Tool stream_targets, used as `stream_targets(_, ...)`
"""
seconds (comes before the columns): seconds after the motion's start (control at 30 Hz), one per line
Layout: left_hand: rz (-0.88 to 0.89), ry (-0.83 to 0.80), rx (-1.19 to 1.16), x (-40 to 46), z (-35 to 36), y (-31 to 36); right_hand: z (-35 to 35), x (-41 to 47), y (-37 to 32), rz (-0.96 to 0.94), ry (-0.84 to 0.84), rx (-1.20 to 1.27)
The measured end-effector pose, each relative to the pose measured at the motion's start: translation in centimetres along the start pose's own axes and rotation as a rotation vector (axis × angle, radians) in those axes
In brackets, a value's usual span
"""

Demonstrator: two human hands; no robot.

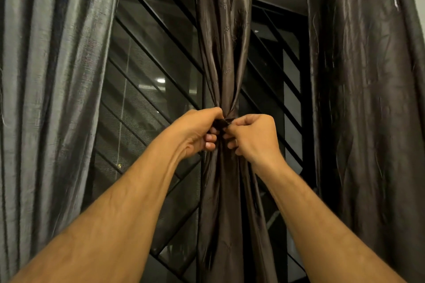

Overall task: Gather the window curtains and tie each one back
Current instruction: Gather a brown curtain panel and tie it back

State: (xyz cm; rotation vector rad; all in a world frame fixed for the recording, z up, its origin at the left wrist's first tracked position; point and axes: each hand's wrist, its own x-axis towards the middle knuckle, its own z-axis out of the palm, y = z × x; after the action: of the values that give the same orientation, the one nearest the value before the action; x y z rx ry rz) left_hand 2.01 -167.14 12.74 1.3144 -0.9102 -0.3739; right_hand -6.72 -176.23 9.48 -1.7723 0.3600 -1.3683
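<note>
Together, the tie point(224, 122) round the gathered curtain point(222, 53) was pinched by left hand point(199, 131) and right hand point(254, 136) fingers.

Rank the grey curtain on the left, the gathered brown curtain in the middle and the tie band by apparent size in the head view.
1. grey curtain: largest, though cut by the frame.
2. gathered brown curtain.
3. tie band: smallest, mostly hidden by the left hand and right hand.

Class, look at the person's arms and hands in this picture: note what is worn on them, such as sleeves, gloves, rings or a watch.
Nothing is worn. The left hand and right hand are bare, without gloves, and no rings show. Both forearms are bare down to the picture's bottom edge: no sleeve, watch or band in view.
</note>
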Motion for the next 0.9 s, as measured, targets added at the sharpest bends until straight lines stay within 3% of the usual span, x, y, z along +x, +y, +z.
stream_targets(0.27,0.088,-0.011,0.044,-0.4,-1.9,-0.7,0.4,-0.2,-1.9,0.205,-0.066,0.505)
stream_targets(0.4,0.083,0.059,-0.154,-0.2,-2.2,-1.7,1.6,0.1,-1.6,0.295,-0.040,0.718)
stream_targets(0.53,0.074,0.128,-0.374,0.3,-2.2,-2.8,2.0,0.0,-1.0,0.357,-0.193,0.891)
stream_targets(0.63,0.083,0.160,-0.423,0.2,-1.9,-3.0,2.1,0.0,-0.6,0.324,-0.311,0.842)
stream_targets(0.77,0.112,0.209,-0.470,-0.5,-0.9,-2.9,2.7,0.6,-0.2,0.256,-0.181,0.697)
stream_targets(0.9,0.121,0.285,-0.525,-0.4,-0.6,-3.1,2.7,0.4,0.0,0.097,-0.084,0.381)
